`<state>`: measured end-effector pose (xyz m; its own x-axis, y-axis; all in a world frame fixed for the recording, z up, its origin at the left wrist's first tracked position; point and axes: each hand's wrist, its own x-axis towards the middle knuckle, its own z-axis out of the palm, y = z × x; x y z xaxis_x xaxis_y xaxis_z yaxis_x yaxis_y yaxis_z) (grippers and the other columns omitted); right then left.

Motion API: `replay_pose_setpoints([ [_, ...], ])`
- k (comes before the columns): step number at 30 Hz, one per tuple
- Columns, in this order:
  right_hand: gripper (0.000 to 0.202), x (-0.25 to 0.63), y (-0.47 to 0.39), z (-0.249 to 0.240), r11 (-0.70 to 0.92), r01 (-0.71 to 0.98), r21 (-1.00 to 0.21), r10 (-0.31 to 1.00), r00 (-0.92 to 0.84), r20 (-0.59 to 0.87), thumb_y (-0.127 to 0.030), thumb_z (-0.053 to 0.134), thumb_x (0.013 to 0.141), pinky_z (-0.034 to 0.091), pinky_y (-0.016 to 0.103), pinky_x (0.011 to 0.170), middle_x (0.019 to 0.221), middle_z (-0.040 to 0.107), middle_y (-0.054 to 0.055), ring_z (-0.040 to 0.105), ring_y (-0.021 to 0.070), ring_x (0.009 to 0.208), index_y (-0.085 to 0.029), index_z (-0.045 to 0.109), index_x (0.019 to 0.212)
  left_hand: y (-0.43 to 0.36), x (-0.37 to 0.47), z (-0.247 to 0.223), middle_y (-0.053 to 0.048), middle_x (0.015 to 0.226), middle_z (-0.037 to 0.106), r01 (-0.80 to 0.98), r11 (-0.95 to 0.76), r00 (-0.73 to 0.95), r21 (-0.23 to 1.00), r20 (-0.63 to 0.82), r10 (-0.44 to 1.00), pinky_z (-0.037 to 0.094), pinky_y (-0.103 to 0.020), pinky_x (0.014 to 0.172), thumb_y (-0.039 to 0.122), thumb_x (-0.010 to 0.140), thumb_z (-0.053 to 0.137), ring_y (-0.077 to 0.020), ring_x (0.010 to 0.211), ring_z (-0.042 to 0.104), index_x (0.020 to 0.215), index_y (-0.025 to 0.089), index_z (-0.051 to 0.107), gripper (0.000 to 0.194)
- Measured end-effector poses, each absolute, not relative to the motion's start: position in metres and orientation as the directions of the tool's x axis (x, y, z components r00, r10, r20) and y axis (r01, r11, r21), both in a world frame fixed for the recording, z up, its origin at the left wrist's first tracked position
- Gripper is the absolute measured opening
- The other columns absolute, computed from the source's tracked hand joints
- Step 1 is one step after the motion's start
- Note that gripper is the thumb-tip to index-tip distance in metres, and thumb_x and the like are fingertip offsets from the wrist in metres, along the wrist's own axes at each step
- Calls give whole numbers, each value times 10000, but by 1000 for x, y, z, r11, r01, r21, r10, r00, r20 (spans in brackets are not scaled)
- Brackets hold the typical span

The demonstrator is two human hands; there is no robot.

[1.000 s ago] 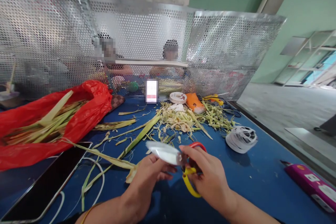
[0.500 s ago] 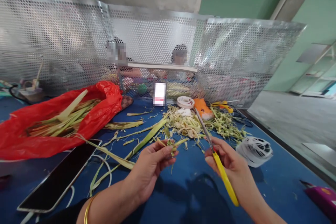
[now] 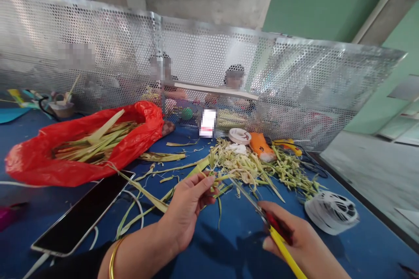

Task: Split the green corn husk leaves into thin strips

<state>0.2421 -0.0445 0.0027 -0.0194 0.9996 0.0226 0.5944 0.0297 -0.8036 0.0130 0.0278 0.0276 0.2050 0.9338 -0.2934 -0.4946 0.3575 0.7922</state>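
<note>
My left hand point(image 3: 191, 202) pinches a small knotted piece of green husk point(image 3: 212, 179), thumb against fingers, near the middle of the blue table. In my right hand point(image 3: 291, 231) are scissors point(image 3: 281, 244) with yellow and red handles. Their metal blades point up and left, and the tips are near the strip sticking out of the husk piece. Whether the blades touch it cannot be made out. Just beyond both hands is a heap of pale and green husk scraps point(image 3: 242, 163).
A red bag point(image 3: 39, 168) of husks and a tablet point(image 3: 85, 213) with a white cable are at left. A tape roll point(image 3: 240, 136), orange packet point(image 3: 261, 146) and white round object point(image 3: 331, 212) are at right. People sit behind the perforated metal screen point(image 3: 203, 48).
The scissors have swung from pointing up to pointing left toward the husk piece, and my right hand has turned and moved lower. The camera view has shifted slightly left.
</note>
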Motion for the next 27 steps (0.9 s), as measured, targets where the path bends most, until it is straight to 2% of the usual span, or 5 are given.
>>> replay_pose_setpoints([
  [3, 507, 235, -44, 5, 14, 615, -788, 999, 15, 29, -371, 746, 627, 489, 197, 557, 698, 652, -13, 586, 162, 598, -198, 672, 1098, 26, 14, 24, 14, 660, 594, -439, 366, 216, 820, -299, 929, 447, -198, 572, 305, 635, 805, -88, 602, 564, 793, 143, 680, 259],
  [8, 492, 230, -46, 7, 61, 627, -777, 995, 19, 93, -380, 764, 600, 502, 203, 558, 754, 682, 1, 598, 167, 614, -211, 709, 1059, 26, 14, 21, 9, 727, 600, -389, 347, 226, 853, -277, 934, 436, -191, 581, 329, 667, 782, -70, 598, 550, 817, 143, 693, 255],
  [12, 476, 228, -48, 7, 66, 593, -803, 993, 38, 109, -384, 744, 626, 501, 201, 540, 663, 657, -13, 576, 154, 574, -208, 711, 1067, 27, 14, 24, 6, 724, 603, -380, 335, 227, 862, -265, 937, 431, -192, 581, 334, 667, 780, -71, 594, 545, 814, 144, 702, 253],
  [18, 452, 230, -47, 8, 128, 684, -719, 989, -29, 148, -379, 762, 627, 529, 208, 572, 751, 692, 7, 623, 172, 620, -207, 722, 1042, 26, 15, 24, 0, 719, 608, -386, 337, 213, 859, -273, 938, 427, -205, 592, 331, 650, 787, -77, 598, 539, 784, 144, 708, 244],
  [27, 428, 229, -47, 10, 110, 650, -752, 994, -56, 97, -324, 738, 649, 526, 209, 560, 697, 697, 7, 628, 164, 583, -211, 718, 1061, 27, 15, 27, 0, 689, 613, -397, 352, 188, 848, -300, 935, 424, -212, 591, 307, 617, 808, -84, 596, 542, 754, 144, 701, 238],
])
